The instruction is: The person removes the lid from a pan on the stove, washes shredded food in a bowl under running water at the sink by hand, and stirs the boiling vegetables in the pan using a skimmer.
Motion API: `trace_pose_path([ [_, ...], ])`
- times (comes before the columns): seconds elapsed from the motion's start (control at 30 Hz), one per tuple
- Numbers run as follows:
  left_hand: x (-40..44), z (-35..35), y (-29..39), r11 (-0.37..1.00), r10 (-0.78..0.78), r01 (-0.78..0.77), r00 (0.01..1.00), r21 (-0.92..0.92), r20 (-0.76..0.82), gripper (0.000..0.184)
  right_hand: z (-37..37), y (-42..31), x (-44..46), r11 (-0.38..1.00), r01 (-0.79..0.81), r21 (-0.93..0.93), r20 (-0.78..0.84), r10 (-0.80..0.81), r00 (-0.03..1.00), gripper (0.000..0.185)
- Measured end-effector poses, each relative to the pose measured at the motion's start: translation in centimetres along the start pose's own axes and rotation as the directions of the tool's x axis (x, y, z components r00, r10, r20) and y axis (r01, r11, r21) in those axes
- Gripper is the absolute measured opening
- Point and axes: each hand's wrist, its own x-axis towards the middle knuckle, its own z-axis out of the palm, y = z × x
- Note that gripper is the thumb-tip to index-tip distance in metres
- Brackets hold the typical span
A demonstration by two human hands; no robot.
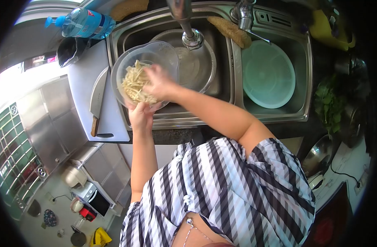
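Note:
A clear plastic bowl (166, 51) is tilted over the left sink basin, with pale, thin-cut strips (135, 82) inside it. My left hand (141, 116) grips the bowl's near rim from below, fingers closed on it. Inside the bowl, my right hand (157, 83) touches the strips; it is blurred by motion, its fingers look spread, and whether any strips are between them is unclear. Under the bowl, a round metal basin (209, 61) sits in the left sink.
Left of the sink, a knife (99, 92) lies on a white cutting board (81, 82). A blue bottle (87, 24) stands behind. The faucet (192, 38) hangs over the left basin. A pale green colander (268, 74) occupies the right basin. Leafy greens (330, 105) are farther right.

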Motion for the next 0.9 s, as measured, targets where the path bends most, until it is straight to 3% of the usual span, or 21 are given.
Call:
trace_pose_path([
  [0.03,0.0,0.3,-0.2,0.999,-0.048,0.049,0.999,-0.019,0.011,0.078,-0.7,1.8,0.9,0.994,0.084,0.066,-0.161,-0.073,0.984,0.052],
  [0.07,0.2,0.4,-0.4,0.995,-0.092,0.093,0.995,-0.039,0.024,0.077,-1.9,3.6,2.3,0.951,0.175,0.256,-0.255,-0.109,0.961,0.043],
  [0.1,0.4,0.0,-0.8,0.994,-0.082,0.086,0.995,-0.069,0.056,0.074,-5.2,2.6,2.3,0.919,0.004,0.394,-0.161,0.065,0.985,0.03],
  [0.13,0.3,-0.3,-1.0,0.992,-0.098,0.101,0.994,-0.072,0.047,0.075,-6.8,2.5,2.5,0.681,-0.15,0.717,-0.117,0.33,0.937,0.018],
  [0.2,0.1,-0.4,-1.4,0.99,-0.12,0.122,0.992,-0.07,0.032,0.076,-9.5,5.3,3.6,0.387,-0.114,0.915,-0.056,0.402,0.914,0.016],
  [0.23,0.1,-0.2,-1.4,0.987,-0.152,0.152,0.988,-0.054,-0.004,0.079,-10.1,8.2,5.1,0.066,-0.099,0.993,0.068,0.367,0.928,0.016],
  [0.33,-0.1,-0.2,-1.7,0.989,-0.136,0.137,0.99,-0.054,0.02,0.075,-10.8,9.8,6.2,-0.087,-0.036,0.996,0.053,0.213,0.976,0.015],
  [0.43,-0.3,-0.3,-1.9,0.989,-0.146,0.146,0.989,-0.032,-0.005,0.075,-10.7,10.0,7.6,-0.364,0.07,0.929,0.041,0.289,0.956,0.016],
  [0.57,-1.2,-0.5,-1.7,0.99,-0.136,0.136,0.991,-0.037,-0.01,0.083,-9.8,10.6,6.9,-0.224,-0.007,0.975,0.045,0.168,0.985,0.011],
  [0.67,-2.1,-0.4,-0.9,0.988,-0.147,0.144,0.987,-0.061,-0.064,0.082,-9.4,11.1,5.7,-0.211,-0.176,0.962,0.217,0.188,0.958,0.01],
  [0.7,-2.4,-0.4,-0.7,0.991,-0.126,0.122,0.989,-0.048,-0.083,0.08,-9.3,9.9,5.5,-0.117,-0.143,0.983,0.177,0.372,0.911,0.009],
  [0.8,-3.0,-1.2,-0.1,0.992,-0.121,0.116,0.986,-0.051,-0.111,0.08,-9.5,13.8,6.0,-0.275,-0.19,0.942,0.189,-0.033,0.981,0.009],
  [0.83,-3.1,-1.5,-0.1,0.994,-0.106,0.101,0.989,-0.05,-0.102,0.081,-9.8,13.7,5.9,-0.259,-0.14,0.956,0.14,-0.017,0.99,0.011],
  [0.9,-3.3,-1.8,-0.1,0.992,-0.111,0.105,0.989,-0.066,-0.093,0.081,-10.2,11.7,6.3,-0.238,-0.05,0.97,0.116,0.274,0.955,0.014],
])
